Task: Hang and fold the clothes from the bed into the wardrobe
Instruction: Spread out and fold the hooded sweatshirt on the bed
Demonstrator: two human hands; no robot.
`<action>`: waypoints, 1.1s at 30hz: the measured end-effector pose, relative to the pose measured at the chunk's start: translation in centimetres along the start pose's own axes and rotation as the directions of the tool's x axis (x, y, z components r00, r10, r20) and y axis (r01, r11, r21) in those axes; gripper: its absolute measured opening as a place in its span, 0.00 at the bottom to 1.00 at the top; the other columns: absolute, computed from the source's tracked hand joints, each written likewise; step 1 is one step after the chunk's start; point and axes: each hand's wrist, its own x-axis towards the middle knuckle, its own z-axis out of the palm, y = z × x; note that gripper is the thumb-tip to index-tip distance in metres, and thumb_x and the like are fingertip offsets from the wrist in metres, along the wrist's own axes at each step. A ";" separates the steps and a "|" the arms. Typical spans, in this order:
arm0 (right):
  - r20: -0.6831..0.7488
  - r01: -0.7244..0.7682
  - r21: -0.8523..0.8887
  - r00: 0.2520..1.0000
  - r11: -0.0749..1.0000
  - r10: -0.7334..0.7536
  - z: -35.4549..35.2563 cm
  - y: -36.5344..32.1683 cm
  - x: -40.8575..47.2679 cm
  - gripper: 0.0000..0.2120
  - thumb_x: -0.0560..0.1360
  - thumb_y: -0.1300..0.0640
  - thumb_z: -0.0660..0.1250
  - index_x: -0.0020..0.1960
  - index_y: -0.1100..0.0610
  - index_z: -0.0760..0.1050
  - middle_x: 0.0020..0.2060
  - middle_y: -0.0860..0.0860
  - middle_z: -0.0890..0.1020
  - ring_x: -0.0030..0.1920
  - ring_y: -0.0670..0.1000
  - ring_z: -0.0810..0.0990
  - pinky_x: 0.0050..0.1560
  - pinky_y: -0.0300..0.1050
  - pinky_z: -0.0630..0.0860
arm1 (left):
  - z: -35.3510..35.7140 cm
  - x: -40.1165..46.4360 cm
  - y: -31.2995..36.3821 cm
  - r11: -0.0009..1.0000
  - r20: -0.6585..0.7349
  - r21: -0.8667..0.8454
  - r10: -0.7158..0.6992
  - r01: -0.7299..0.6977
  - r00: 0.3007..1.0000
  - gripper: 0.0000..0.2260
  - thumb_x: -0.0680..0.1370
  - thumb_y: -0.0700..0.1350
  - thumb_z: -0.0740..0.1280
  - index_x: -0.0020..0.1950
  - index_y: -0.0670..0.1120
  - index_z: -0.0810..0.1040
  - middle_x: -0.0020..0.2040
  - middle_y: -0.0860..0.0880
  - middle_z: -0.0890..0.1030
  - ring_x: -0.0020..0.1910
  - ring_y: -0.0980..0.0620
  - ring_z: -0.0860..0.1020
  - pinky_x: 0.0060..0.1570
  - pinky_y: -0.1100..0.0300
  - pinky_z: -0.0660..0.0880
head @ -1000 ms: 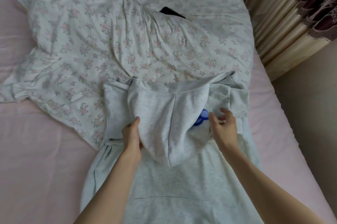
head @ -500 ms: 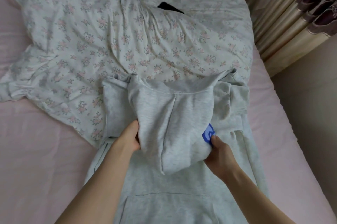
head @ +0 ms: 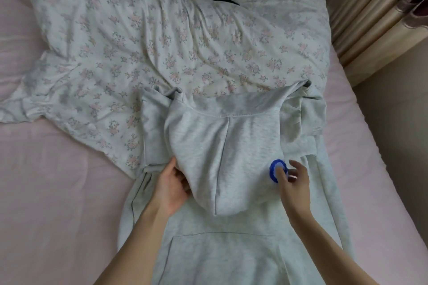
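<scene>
bare pink sheet (head: 58,203) left, rumpled floral duvet (head: 162,41) ahead, curtain (head: 370,6) right

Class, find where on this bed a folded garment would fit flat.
Free: the pink sheet left of the pale grey hooded sweatshirt, below the floral duvet; a narrower pink strip on its right toward the wall. Crowded: the middle, where both hands work the sweatshirt.

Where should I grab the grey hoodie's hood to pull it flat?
Probably pinch the hood at its pointed tip, coming from the near side. The centre seam runs down to that tip, which lies free on top of the hoodie body. The left hand already holds the hood's left edge.
</scene>
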 end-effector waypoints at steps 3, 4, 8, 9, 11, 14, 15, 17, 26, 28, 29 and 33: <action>0.138 -0.120 0.093 0.985 0.988 0.107 0.7 -1.3 -0.2 0.18 0.76 0.50 0.66 0.62 0.52 0.67 0.52 0.49 0.75 0.49 0.46 0.76 0.50 0.44 0.74 | 0.8 -0.9 -1.4 0.990 0.137 -0.139 0.032 -0.013 0.990 0.20 0.78 0.58 0.63 0.62 0.46 0.79 0.62 0.45 0.79 0.60 0.44 0.78 0.49 0.50 0.79; 0.168 -0.211 0.106 0.967 0.972 0.192 0.8 -1.6 -0.1 0.16 0.76 0.51 0.67 0.60 0.55 0.69 0.53 0.51 0.76 0.51 0.50 0.77 0.55 0.50 0.75 | 1.0 -1.1 -1.7 0.985 0.140 -0.170 0.047 -0.022 0.989 0.21 0.78 0.59 0.61 0.61 0.46 0.80 0.62 0.45 0.79 0.60 0.44 0.78 0.48 0.51 0.79; 0.340 -0.490 0.180 0.845 0.853 0.413 0.6 -1.1 0.2 0.12 0.77 0.59 0.64 0.59 0.62 0.73 0.55 0.59 0.78 0.55 0.60 0.78 0.57 0.59 0.76 | 0.9 -1.2 -0.9 0.972 -0.002 -0.209 0.109 -0.107 0.994 0.24 0.78 0.63 0.58 0.58 0.47 0.81 0.58 0.45 0.82 0.55 0.45 0.81 0.42 0.52 0.80; 0.382 -0.541 0.220 0.814 0.812 0.438 0.5 -0.7 0.1 0.12 0.78 0.60 0.63 0.60 0.62 0.73 0.55 0.59 0.78 0.55 0.60 0.78 0.55 0.58 0.76 | 0.5 -1.1 -0.5 0.971 -0.040 -0.206 0.116 -0.122 0.992 0.24 0.78 0.64 0.57 0.59 0.47 0.81 0.57 0.45 0.82 0.53 0.45 0.82 0.42 0.52 0.80; 0.411 -0.596 0.283 0.783 0.751 0.466 0.2 0.0 0.2 0.12 0.79 0.62 0.61 0.61 0.63 0.71 0.57 0.59 0.78 0.55 0.59 0.78 0.51 0.54 0.76 | -0.4 -1.0 0.1 0.967 -0.089 -0.223 0.102 -0.120 0.991 0.22 0.79 0.61 0.56 0.57 0.48 0.81 0.56 0.45 0.83 0.52 0.44 0.82 0.45 0.51 0.79; 0.342 -0.599 0.348 0.798 0.722 0.497 -0.2 0.8 0.7 0.10 0.80 0.64 0.59 0.60 0.61 0.71 0.59 0.58 0.75 0.56 0.58 0.76 0.51 0.55 0.74 | -1.7 -1.2 -0.7 0.956 -0.129 -0.284 0.035 -0.070 0.991 0.19 0.78 0.55 0.57 0.55 0.47 0.82 0.55 0.43 0.83 0.54 0.42 0.81 0.55 0.47 0.75; 0.319 -0.595 0.366 0.803 0.716 0.504 -0.1 1.0 0.9 0.11 0.80 0.65 0.58 0.61 0.61 0.71 0.60 0.58 0.75 0.58 0.59 0.75 0.53 0.57 0.74 | -2.2 -1.2 -1.3 0.954 -0.136 -0.294 0.013 -0.053 0.991 0.18 0.77 0.54 0.57 0.56 0.47 0.81 0.55 0.43 0.83 0.55 0.42 0.80 0.58 0.47 0.73; 0.253 -0.562 0.363 0.827 0.743 0.502 -0.2 0.9 1.3 0.10 0.80 0.64 0.58 0.60 0.60 0.72 0.61 0.58 0.74 0.62 0.60 0.73 0.60 0.59 0.72 | -2.9 -1.4 -2.3 0.959 -0.128 -0.282 -0.038 0.001 0.991 0.15 0.75 0.50 0.57 0.52 0.46 0.80 0.49 0.44 0.82 0.52 0.46 0.78 0.59 0.51 0.71; -0.001 -0.151 -0.044 0.989 0.988 0.151 -0.6 0.2 1.9 0.10 0.79 0.56 0.60 0.60 0.55 0.67 0.55 0.56 0.76 0.42 0.48 0.74 0.39 0.43 0.70 | -2.2 -2.0 -2.1 0.997 -0.175 0.073 0.051 -0.039 0.983 0.14 0.81 0.51 0.58 0.60 0.46 0.76 0.54 0.45 0.83 0.55 0.45 0.80 0.53 0.50 0.76; -0.094 -0.070 -0.165 0.994 0.984 0.055 -0.6 -0.5 1.8 0.14 0.78 0.59 0.61 0.63 0.58 0.67 0.57 0.56 0.75 0.45 0.48 0.74 0.43 0.44 0.70 | -1.1 -2.0 -2.1 0.931 -0.302 0.338 0.249 -0.141 0.920 0.12 0.81 0.46 0.60 0.57 0.40 0.76 0.53 0.40 0.80 0.56 0.40 0.78 0.50 0.51 0.74; -0.161 0.028 -0.248 0.985 0.968 -0.069 -0.6 -1.2 1.5 0.15 0.78 0.61 0.60 0.64 0.59 0.68 0.58 0.57 0.74 0.50 0.51 0.74 0.48 0.47 0.71 | -0.6 -1.9 -2.2 0.804 -0.371 0.566 0.446 -0.183 0.814 0.09 0.80 0.42 0.61 0.54 0.37 0.75 0.53 0.36 0.79 0.57 0.37 0.76 0.50 0.50 0.72; 0.074 0.635 -0.540 0.690 0.553 -0.720 2.1 -4.4 -1.3 0.17 0.74 0.59 0.58 0.61 0.59 0.75 0.58 0.58 0.77 0.61 0.61 0.73 0.63 0.64 0.66 | 2.0 -2.0 -2.1 -0.108 0.203 0.965 0.883 -0.237 0.424 0.19 0.76 0.46 0.59 0.65 0.41 0.74 0.66 0.39 0.73 0.68 0.39 0.68 0.66 0.42 0.62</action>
